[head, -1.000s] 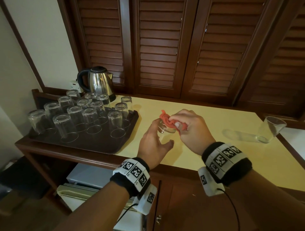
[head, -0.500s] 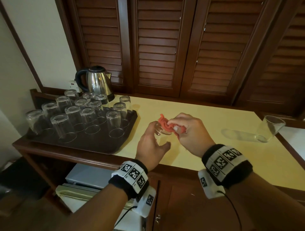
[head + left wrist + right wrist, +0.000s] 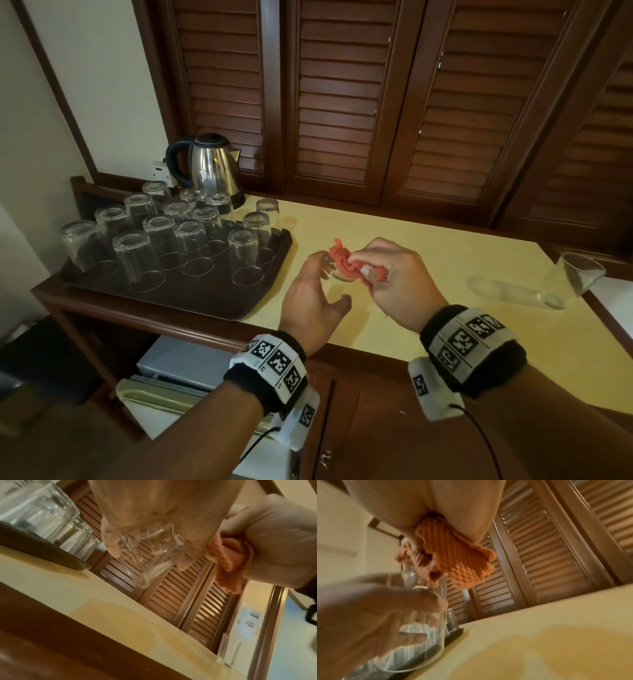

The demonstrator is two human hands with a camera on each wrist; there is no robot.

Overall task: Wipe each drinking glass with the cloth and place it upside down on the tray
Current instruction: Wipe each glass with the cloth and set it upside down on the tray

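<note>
From the head camera, the left hand (image 3: 313, 301) grips a clear glass (image 3: 330, 270) above the yellow counter (image 3: 445, 329), just right of the tray (image 3: 205, 294) of upturned glasses (image 3: 161, 246). The right hand (image 3: 397, 281) pinches an orange cloth (image 3: 346, 262) against its mouth.

At the left wrist, fingers (image 3: 116, 545) wrap the glass (image 3: 150, 555), its long axis tilted.

At the right wrist, bunched cloth (image 3: 453, 557) hangs from clenched fingers (image 3: 467, 513).

Tray (image 3: 191, 301) with upturned glasses (image 3: 161, 236) left on counter (image 3: 445, 329); kettle (image 3: 212, 168) behind tray; lone glass (image 3: 575, 277) far right
</note>
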